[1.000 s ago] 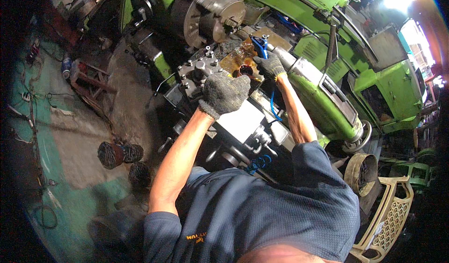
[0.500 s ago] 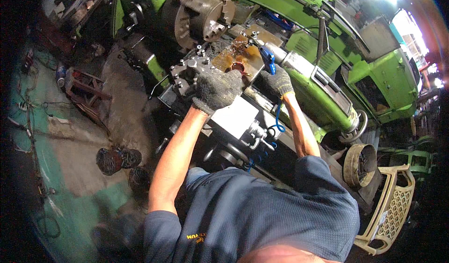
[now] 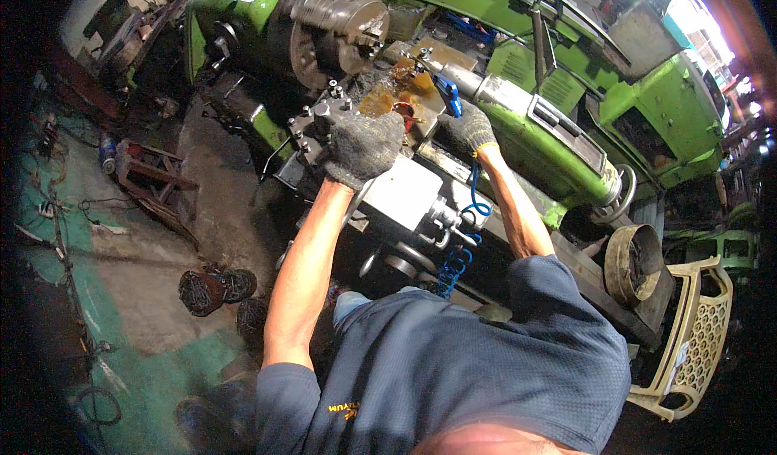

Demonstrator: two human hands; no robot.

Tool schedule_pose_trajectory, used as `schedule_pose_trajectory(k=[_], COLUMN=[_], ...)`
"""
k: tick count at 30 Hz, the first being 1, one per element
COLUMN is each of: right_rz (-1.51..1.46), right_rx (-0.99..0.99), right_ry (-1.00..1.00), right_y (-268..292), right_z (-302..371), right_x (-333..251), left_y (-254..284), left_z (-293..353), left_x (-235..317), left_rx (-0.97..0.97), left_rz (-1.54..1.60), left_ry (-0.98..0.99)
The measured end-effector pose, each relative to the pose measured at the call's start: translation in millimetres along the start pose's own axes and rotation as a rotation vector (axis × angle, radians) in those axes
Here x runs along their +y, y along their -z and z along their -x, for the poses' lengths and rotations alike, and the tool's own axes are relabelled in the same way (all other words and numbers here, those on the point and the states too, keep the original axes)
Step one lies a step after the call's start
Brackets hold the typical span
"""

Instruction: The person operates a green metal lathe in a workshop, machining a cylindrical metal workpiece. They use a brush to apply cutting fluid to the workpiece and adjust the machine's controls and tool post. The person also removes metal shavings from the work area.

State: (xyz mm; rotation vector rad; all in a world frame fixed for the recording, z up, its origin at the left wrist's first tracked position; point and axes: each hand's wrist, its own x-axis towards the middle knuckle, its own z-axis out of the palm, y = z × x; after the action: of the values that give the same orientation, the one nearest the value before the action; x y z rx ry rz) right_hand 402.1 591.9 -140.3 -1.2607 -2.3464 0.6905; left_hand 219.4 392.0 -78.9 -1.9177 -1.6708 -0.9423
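My left hand (image 3: 364,148), in a dark grey knit glove, is closed beside the bolted tool post (image 3: 312,135) of a green lathe. Whatever its fingers hold is hidden from above. A small red round container (image 3: 407,110) shows just past those fingers; whether they touch it I cannot tell. My right hand (image 3: 468,131), gloved alike, grips a blue air blow gun (image 3: 447,95) pointed toward the chuck side. From the gun a blue coiled hose (image 3: 479,206) hangs down. Brownish fluid wets the metal plate (image 3: 421,83) ahead of both hands.
The big lathe chuck (image 3: 328,30) stands ahead to the left, its workpiece blurred. Below my hands are a white flat plate (image 3: 402,192) and crank handles (image 3: 445,222). The green tailstock (image 3: 558,139) lies right, near a round tin (image 3: 623,265) and a beige grille (image 3: 688,350).
The whole view has shifted slightly. My left hand sits a little closer over the tool post, and more of the red container shows. The blow gun stays in my right hand.
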Motion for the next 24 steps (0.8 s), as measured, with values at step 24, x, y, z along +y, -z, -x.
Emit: schedule_pose_trajectory(k=[24], right_rz=[-0.910], right_rx=[1.083], right_ry=[-0.864], right_y=[66.6], right_z=[361.9], right_x=[282.8], left_y=[-4.2], left_z=[4.1], left_x=[13.9], left_rx=[0.056], left_rz=[0.325], left_ry=[0.152])
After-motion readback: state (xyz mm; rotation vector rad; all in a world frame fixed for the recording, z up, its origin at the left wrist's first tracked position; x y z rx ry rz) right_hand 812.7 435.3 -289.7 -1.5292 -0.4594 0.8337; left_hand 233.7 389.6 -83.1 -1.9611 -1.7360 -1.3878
